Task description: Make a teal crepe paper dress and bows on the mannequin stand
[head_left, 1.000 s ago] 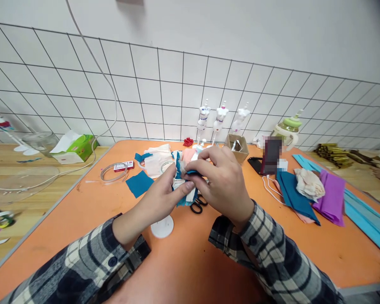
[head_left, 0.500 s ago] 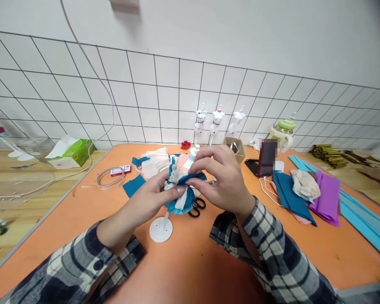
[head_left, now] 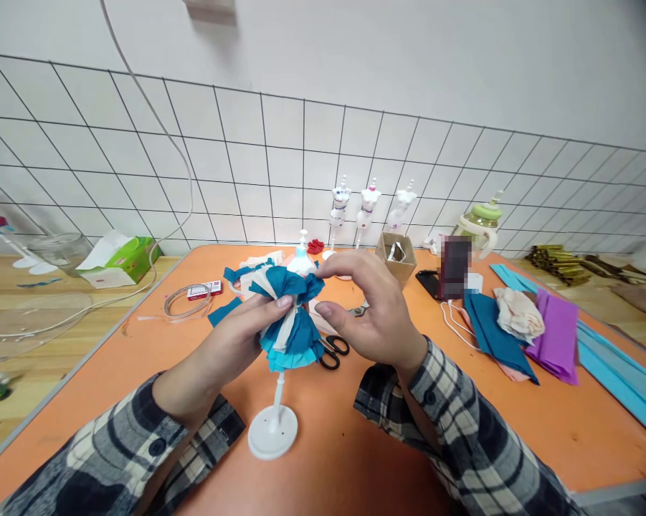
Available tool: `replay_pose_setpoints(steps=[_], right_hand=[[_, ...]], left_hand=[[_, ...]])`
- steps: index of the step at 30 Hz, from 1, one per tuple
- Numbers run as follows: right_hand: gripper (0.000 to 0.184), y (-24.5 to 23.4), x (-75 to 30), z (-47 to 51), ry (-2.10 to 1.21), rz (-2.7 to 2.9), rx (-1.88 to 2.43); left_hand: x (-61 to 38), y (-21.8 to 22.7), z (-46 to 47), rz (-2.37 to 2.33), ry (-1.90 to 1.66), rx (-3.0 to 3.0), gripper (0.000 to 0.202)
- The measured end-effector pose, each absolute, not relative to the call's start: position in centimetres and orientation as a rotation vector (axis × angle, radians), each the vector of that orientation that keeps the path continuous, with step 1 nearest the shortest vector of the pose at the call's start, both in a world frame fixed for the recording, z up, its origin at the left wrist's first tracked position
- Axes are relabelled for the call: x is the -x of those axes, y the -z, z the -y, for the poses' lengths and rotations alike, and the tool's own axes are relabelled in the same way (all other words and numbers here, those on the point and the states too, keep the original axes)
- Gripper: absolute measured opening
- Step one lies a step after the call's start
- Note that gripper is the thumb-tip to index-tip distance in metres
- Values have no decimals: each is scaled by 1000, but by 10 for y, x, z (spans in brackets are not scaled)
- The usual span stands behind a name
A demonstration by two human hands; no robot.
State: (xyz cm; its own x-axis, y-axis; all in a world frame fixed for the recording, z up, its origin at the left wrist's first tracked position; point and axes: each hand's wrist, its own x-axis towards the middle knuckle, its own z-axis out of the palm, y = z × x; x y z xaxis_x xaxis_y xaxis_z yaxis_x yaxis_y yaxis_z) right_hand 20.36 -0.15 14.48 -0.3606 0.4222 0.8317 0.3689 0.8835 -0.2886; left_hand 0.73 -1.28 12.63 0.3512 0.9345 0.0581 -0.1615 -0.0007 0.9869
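Note:
A small white mannequin [head_left: 301, 261] on a round white base [head_left: 263, 448] wears a dress [head_left: 293, 335] of ruffled blue, cream and turquoise crinkled paper. My left hand [head_left: 231, 333] is closed on the dress at the waist, thumb in front; its other fingers are mostly hidden behind the paper. The mannequin stands almost upright. To its right, my right hand [head_left: 376, 304] is open, with thumb and fingers apart and curved. Its fingertips are close to the upper ruffle, and I cannot tell whether they touch it. Behind the dress lie black-handled scissors [head_left: 330, 351], partly covered.
Paper scraps and a coil of clear tubing [head_left: 188, 299] lie left. Other mannequins [head_left: 368, 204] stand behind, near a cardboard box [head_left: 398, 258]. A phone [head_left: 454, 266] stands right, beside folded blue paper [head_left: 495, 337] and purple paper [head_left: 556, 337]. A tissue box [head_left: 121, 261] sits far left.
The tilted mannequin has come upright and its base is nearer to me. My right hand's fingers have let go of the paper and spread apart. My left hand keeps hold at the waist.

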Motion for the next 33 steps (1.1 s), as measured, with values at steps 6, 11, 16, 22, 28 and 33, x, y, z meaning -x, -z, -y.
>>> replay_pose_setpoints(steps=[6, 11, 16, 22, 28, 33], right_hand=[[32, -145, -200, 6, 89, 2003, 650], [27, -144, -199, 5, 135, 1970, 694], [30, -142, -198, 4, 144, 2026, 745], [10, -139, -200, 0, 115, 1991, 747], [8, -143, -202, 2, -7, 1950, 723], [29, -145, -201, 7, -52, 2024, 738]], left_hand=[[-5, -123, 12, -795, -910, -1264, 38], [-3, -114, 10, -782, -850, -1326, 44], [0, -112, 7, -775, -842, -1407, 47], [-3, -112, 3, -794, -950, -1334, 43], [-12, -124, 7, -673, -1065, -1211, 44], [-7, -125, 9, -750, -955, -1240, 38]])
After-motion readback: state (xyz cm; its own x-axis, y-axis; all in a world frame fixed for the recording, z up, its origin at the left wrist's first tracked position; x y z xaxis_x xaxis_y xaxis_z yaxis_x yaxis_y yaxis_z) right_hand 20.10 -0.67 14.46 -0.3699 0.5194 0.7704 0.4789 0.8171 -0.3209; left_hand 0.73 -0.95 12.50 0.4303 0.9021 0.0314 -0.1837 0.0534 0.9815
